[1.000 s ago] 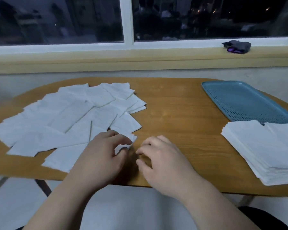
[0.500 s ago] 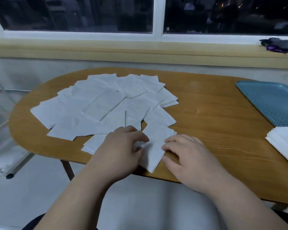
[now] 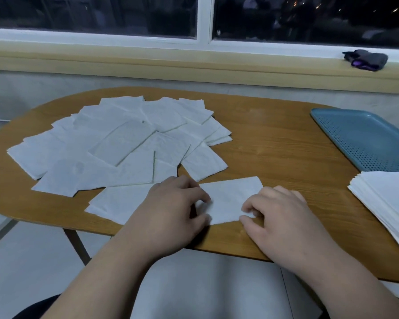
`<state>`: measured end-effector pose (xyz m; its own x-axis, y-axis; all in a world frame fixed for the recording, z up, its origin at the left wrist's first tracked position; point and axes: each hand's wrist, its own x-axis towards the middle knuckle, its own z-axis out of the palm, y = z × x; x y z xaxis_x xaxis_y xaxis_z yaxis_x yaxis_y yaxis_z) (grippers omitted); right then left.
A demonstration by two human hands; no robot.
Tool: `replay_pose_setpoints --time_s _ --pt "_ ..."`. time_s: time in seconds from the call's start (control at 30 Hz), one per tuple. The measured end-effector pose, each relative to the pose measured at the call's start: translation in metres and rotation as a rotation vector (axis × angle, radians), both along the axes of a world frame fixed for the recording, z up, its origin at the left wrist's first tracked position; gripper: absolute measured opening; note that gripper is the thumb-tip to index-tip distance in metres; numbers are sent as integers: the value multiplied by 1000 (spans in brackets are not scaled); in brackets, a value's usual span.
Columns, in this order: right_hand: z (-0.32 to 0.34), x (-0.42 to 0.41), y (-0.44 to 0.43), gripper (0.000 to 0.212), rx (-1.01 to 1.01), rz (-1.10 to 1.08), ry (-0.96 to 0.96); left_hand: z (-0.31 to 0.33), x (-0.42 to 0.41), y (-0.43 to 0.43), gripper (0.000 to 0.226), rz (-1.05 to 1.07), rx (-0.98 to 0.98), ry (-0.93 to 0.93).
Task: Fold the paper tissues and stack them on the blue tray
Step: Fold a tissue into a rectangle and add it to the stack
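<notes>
I see one tissue (image 3: 228, 199) lying flat at the 6 o'clock edge of the desk (image 3: 274, 139). My left hand (image 3: 171, 210) has its fingers curled, pinching its left end; right hand (image 3: 283, 217) pinches the right end. The loose tissues (image 3: 124, 143) are fanned at 10 o'clock. The blue tray (image 3: 364, 139) is at 2 o'clock, with the folded stack (image 3: 387, 203) at its near end, at 4.

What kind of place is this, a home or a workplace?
Probably a room in a home, though not surely: a wooden table stands below a window, dark outside, and paper tissues and a blue tray lie on it.
</notes>
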<state>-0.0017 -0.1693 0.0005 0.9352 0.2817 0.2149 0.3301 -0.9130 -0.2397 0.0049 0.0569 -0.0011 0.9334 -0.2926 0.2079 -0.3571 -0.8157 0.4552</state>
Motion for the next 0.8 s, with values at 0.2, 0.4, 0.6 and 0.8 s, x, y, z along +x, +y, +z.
replay_pose_setpoints --time_s 0.2,0.4,0.6,0.8 --pt "11 -5 -20 17 49 -19 96 -2 0 -12 29 -38 50 -14" --pt "9 6 -47 35 68 -129 115 0 1 -19 29 -68 60 -11" --pt "8 9 -51 34 54 -131 130 1 1 -24 39 -89 13 14" --pt "8 7 -54 34 48 -117 150 3 5 -18 27 -38 -46 30"
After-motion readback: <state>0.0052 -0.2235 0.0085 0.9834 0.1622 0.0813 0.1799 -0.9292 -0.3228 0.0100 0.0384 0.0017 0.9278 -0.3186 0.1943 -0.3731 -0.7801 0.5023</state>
